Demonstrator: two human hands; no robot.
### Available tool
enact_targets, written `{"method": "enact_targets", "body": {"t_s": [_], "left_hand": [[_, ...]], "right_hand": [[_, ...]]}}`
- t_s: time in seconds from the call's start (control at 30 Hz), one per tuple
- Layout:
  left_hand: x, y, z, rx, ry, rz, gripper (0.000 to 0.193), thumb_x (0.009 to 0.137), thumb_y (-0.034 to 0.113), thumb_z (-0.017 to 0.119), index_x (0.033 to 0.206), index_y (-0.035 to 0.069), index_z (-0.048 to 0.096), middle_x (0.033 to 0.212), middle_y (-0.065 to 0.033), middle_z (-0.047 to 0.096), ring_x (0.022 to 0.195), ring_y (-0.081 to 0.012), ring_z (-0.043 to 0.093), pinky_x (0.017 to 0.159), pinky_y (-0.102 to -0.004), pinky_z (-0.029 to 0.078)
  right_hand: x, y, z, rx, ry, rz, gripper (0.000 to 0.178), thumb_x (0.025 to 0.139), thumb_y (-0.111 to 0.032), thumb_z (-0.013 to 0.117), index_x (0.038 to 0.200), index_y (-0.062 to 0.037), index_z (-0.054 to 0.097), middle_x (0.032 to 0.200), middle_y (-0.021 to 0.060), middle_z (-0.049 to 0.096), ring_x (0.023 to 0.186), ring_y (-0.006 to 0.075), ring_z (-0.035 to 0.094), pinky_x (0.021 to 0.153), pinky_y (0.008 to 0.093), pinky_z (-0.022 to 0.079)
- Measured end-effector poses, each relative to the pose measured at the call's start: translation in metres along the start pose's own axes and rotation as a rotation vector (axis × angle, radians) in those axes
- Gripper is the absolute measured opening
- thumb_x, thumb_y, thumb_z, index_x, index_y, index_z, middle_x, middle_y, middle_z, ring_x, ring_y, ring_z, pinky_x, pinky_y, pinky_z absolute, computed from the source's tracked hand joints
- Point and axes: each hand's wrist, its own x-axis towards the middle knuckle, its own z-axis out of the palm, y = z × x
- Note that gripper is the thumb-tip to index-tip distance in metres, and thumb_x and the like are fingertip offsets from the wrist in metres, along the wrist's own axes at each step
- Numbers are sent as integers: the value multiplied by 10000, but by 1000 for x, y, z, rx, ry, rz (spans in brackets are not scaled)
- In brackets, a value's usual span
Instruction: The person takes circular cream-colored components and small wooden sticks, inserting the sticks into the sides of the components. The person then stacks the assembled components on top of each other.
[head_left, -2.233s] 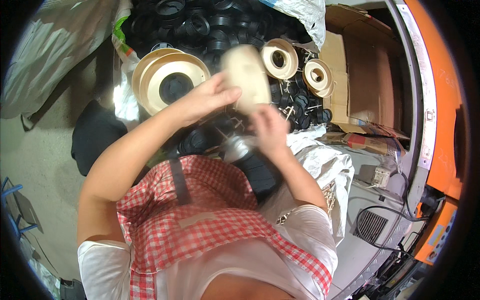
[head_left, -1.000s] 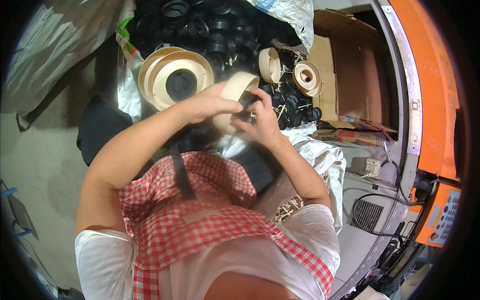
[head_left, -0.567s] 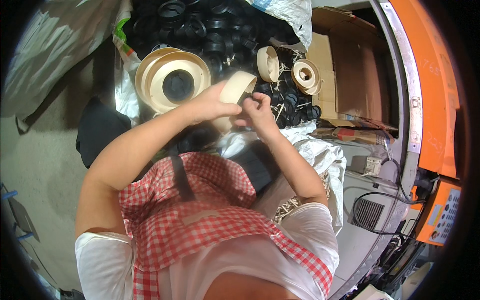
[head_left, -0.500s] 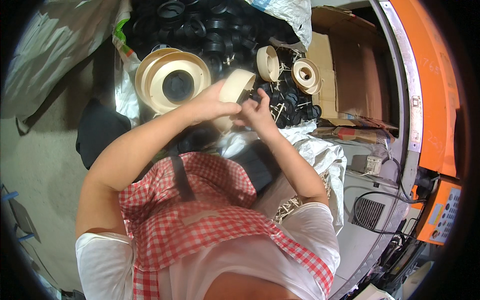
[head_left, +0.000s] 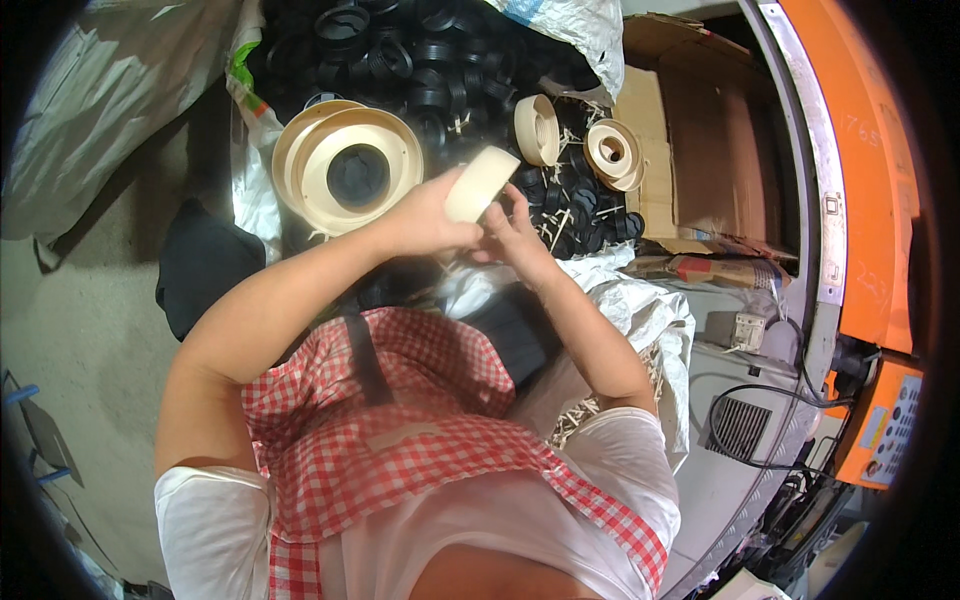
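Note:
My left hand (head_left: 428, 218) is closed around a cream plastic ring (head_left: 483, 184), held tilted in front of me. Against the ring's lower right side, my right hand (head_left: 517, 240) has its fingers bent and closed on the edge; the ring's inner side is hidden from view. Left of my hands sit wide cream flanged rings (head_left: 404, 160), stacked, with a black round part (head_left: 358, 175) showing in the centre. Beyond my right hand stand another cream ring (head_left: 544, 135), on its side, and a smaller cream flanged piece (head_left: 630, 160).
A heap of black plastic rings (head_left: 432, 80) fills a white sack (head_left: 585, 40) at the back. Small black parts with cream sprues (head_left: 582, 215) lie nearer. An opened cardboard box (head_left: 715, 150) stands at right, beside an orange machine (head_left: 870, 200). A black cable (head_left: 712, 415) loops below it.
The cream ring has turned and risen slightly to the right in my left hand. My right hand has moved in, its fingers closing from a spread pose onto the ring's side.

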Motion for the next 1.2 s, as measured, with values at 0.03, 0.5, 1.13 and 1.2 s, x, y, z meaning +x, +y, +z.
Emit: {"method": "enact_targets", "body": {"t_s": [0.03, 0.5, 1.13, 1.2], "left_hand": [[1, 0, 1, -1, -1, 1, 616, 728, 129, 660, 1277, 6, 409, 1037, -74, 580, 912, -136, 564, 811, -267, 469], [-1, 17, -4, -125, -21, -31, 596, 747, 192, 664, 1266, 4, 440, 1104, -84, 577, 965, -145, 556, 844, -280, 457], [-8, 57, -47, 84, 282, 27, 652, 710, 128, 567, 1323, 32, 366, 1208, -127, 509, 1075, -185, 520, 934, -290, 413], [-12, 56, -79, 273, 331, 32, 608, 715, 97, 511, 1308, 39, 392, 1188, -101, 527, 1062, -171, 527, 923, -291, 422]], "right_hand": [[-1, 3, 1, -1, 2, 0, 758, 814, -337, 681, 1325, -20, 220, 1108, 182, 505, 750, 177, 601, 580, 270, 529], [3, 7, -8, 52, -119, 182, 785, 828, -218, 670, 1361, -36, 123, 1141, 217, 483, 837, 225, 617, 662, 322, 551], [65, 24, -59, -610, 208, -534, 244, 886, -241, 596, 841, -2, 626, 782, 56, 649, 691, 116, 587, 654, 228, 460], [91, 14, -57, -780, 307, -797, 144, 829, -155, 649, 837, -12, 631, 834, 79, 649, 724, 137, 590, 690, 253, 465]]}}
